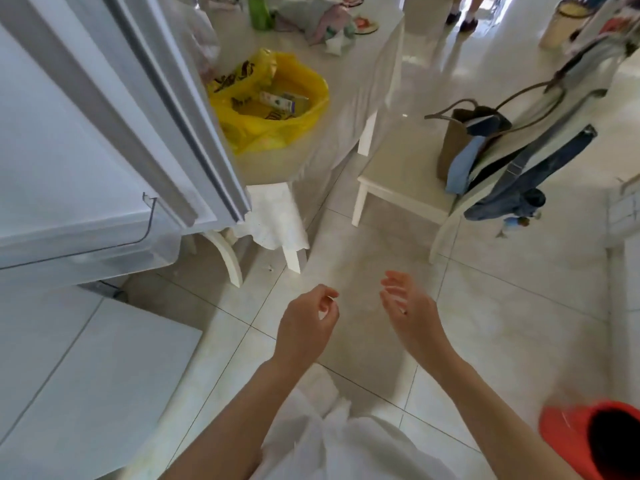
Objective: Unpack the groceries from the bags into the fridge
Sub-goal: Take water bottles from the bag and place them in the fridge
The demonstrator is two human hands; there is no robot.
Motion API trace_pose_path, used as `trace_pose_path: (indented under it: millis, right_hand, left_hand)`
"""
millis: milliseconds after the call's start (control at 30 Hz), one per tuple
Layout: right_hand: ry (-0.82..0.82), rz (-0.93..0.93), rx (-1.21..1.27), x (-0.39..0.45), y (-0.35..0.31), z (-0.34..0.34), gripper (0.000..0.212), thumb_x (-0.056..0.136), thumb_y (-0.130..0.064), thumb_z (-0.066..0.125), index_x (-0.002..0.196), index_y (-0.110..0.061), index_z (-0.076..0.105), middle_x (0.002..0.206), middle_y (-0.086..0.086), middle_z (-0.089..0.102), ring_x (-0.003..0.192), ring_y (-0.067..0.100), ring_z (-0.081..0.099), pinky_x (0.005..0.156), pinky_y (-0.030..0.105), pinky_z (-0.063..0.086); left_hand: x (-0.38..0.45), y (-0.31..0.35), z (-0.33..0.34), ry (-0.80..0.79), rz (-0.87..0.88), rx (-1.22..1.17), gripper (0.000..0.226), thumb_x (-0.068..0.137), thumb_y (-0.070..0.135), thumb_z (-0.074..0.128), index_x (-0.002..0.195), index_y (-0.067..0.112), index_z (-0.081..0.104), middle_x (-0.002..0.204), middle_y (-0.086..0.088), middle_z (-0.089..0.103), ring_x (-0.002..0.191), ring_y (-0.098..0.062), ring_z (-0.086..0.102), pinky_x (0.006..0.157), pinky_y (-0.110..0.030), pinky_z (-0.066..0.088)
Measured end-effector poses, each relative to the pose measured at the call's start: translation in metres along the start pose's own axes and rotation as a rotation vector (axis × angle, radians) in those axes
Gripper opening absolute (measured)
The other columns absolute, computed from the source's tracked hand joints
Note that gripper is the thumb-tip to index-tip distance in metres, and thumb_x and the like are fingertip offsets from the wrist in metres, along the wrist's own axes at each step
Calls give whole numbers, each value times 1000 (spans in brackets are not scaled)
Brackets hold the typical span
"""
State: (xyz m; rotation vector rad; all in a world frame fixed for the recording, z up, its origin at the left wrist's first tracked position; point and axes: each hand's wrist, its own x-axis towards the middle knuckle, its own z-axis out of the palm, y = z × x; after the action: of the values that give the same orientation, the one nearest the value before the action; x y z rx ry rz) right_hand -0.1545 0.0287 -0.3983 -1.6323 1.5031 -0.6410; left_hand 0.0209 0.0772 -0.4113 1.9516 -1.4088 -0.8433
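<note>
Fridge door [114,109], white, open at left; table [363,64] behind it; yellow bag [277,98] on table, mouth open, carton [277,101] lying inside; left hand [308,323] over floor, fingers loosely curled, empty; right hand [408,306] alongside, fingers relaxed, slightly spread, empty

We see the open white fridge door [114,109] cut off by the left edge, hiding the near side of the yellow plastic grocery bag [277,98]. Inside that bag, the small carton's [277,101] print is too blurred to read. Behind the bag, the green bottle [259,10] is cropped at the top.
</note>
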Motion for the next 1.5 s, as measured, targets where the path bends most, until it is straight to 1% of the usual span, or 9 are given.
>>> trace_pose_path:
  millis: [300, 467, 567, 767, 1000, 1167, 1267, 1367, 1500]
  right_hand:
    - [-3, -70, -36, 157, -13, -22, 31, 93, -16, 56, 123, -12, 53, 109, -5, 59, 99, 13, 60, 90, 37, 51]
    - [-33, -119, -90, 255, -38, -22, 28, 92, -16, 57, 120, -12, 56, 111, 0, 65, 98, 15, 63, 88, 36, 51]
    - [-89, -153, -74, 308, -53, -17, 26, 91, -14, 59, 117, -12, 58, 107, 0, 65, 98, 18, 63, 90, 39, 51]
    - [-224, -220, -92, 397, -77, 2, 26, 92, -18, 57, 118, -19, 57, 107, -8, 62, 100, 13, 62, 89, 33, 50]
    - [-422, -314, -133, 497, -106, 29, 28, 94, -19, 56, 121, -15, 55, 118, -1, 62, 107, 13, 59, 93, 31, 48]
    - [-535, -399, -161, 576, -126, 45, 23, 93, -18, 57, 115, -13, 59, 114, 1, 64, 104, 13, 59, 82, 23, 44]
    - [-622, -473, -177, 616, -139, 49, 15, 93, -15, 57, 107, -11, 62, 109, 1, 64, 98, 13, 58, 82, 28, 47]
    - [-701, -516, -205, 656, -147, 57, 19, 92, -15, 58, 111, -11, 60, 114, 5, 63, 103, 21, 60, 84, 34, 51]
    - [-806, -531, -303, 695, -157, 73, 29, 94, -19, 55, 122, -11, 56, 122, 4, 58, 103, 20, 59, 77, 23, 43]
  left_hand:
    - [139, 14, 2, 33, -78, -32, 18, 88, 16, 60, 103, 24, 65, 84, 11, 67, 81, -3, 64, 79, -35, 56]
    - [228, 26, -7, 104, -110, -81, 22, 89, 12, 58, 109, 18, 64, 91, 9, 67, 85, -8, 64, 82, -32, 55]
    - [278, 29, -19, 159, -121, -83, 21, 88, 11, 59, 108, 18, 63, 92, 8, 66, 88, -12, 64, 83, -30, 54]
    - [346, 28, -38, 279, -213, -113, 21, 89, 12, 59, 108, 17, 62, 101, 1, 67, 93, -16, 62, 83, -30, 52]
    - [411, 24, -49, 416, -327, -115, 18, 90, 11, 60, 107, 17, 62, 100, 1, 65, 90, -15, 60, 83, -36, 54]
    - [465, 27, -61, 546, -397, -91, 20, 91, 13, 60, 111, 14, 63, 102, -1, 66, 90, -15, 59, 78, -32, 53]
    - [496, 31, -69, 603, -468, -82, 20, 93, 16, 58, 112, 13, 63, 102, -2, 65, 92, -14, 59, 75, -27, 49]
    - [523, 30, -77, 570, -515, 20, 23, 92, 15, 59, 114, 13, 62, 107, -3, 64, 98, -16, 59, 77, -25, 47]
    - [548, 20, -93, 459, -651, 159, 27, 92, 14, 58, 119, 13, 61, 117, -8, 62, 107, -22, 57, 82, -32, 47]
